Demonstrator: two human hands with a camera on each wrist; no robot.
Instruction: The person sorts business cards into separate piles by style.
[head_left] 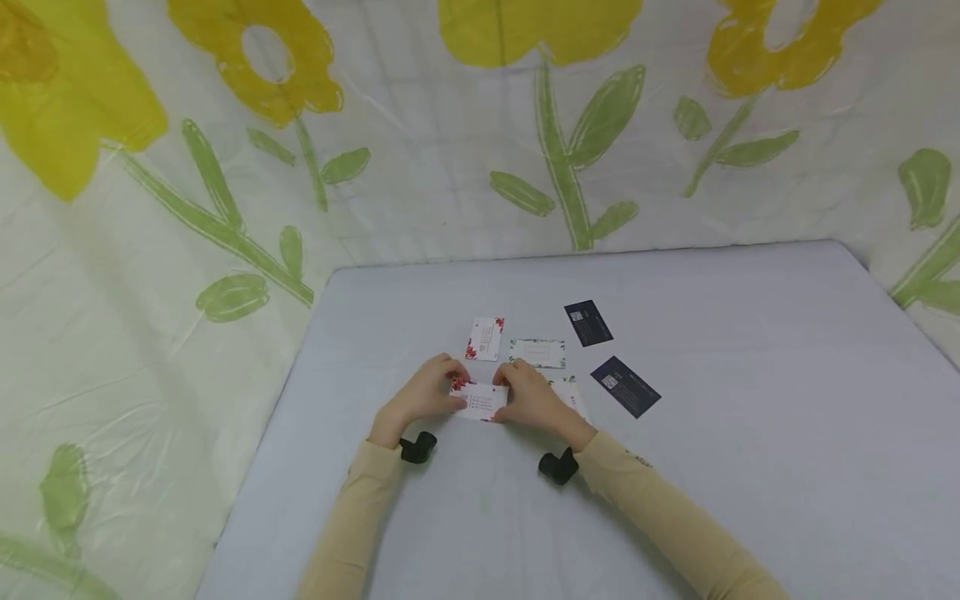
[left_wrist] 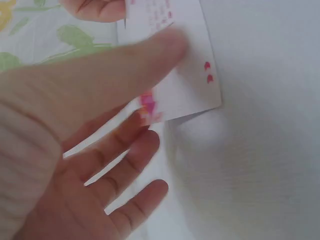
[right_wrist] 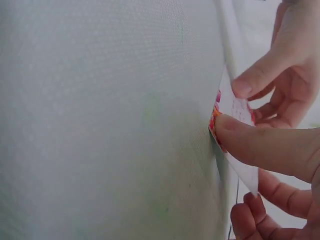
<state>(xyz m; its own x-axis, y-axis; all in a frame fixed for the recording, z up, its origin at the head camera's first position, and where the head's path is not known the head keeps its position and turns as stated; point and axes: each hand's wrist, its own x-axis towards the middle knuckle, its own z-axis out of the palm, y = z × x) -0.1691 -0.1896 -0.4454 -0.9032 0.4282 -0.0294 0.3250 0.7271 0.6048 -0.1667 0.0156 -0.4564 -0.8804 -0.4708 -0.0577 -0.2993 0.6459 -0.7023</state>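
Note:
A white card with red flowers and small print (head_left: 480,401) is between my two hands, just above the table. My left hand (head_left: 435,388) pinches its left end, thumb on the printed face and fingers behind. The right hand (head_left: 534,397) grips the opposite end, with the thumb (right_wrist: 245,137) on the flowered corner. In the left wrist view the card (left_wrist: 192,85) is tilted, and its lower edge stands off the table. Partly covered by my right hand, a white card with green leaves (head_left: 572,395) lies on the table.
Beyond my hands lie another red-flowered card (head_left: 486,338) and a white card with a leafy border (head_left: 537,353). Two dark cards (head_left: 588,323) (head_left: 626,387) lie to the right. The pale table (head_left: 750,375) meets a flower-printed curtain (head_left: 420,167) at its far edge.

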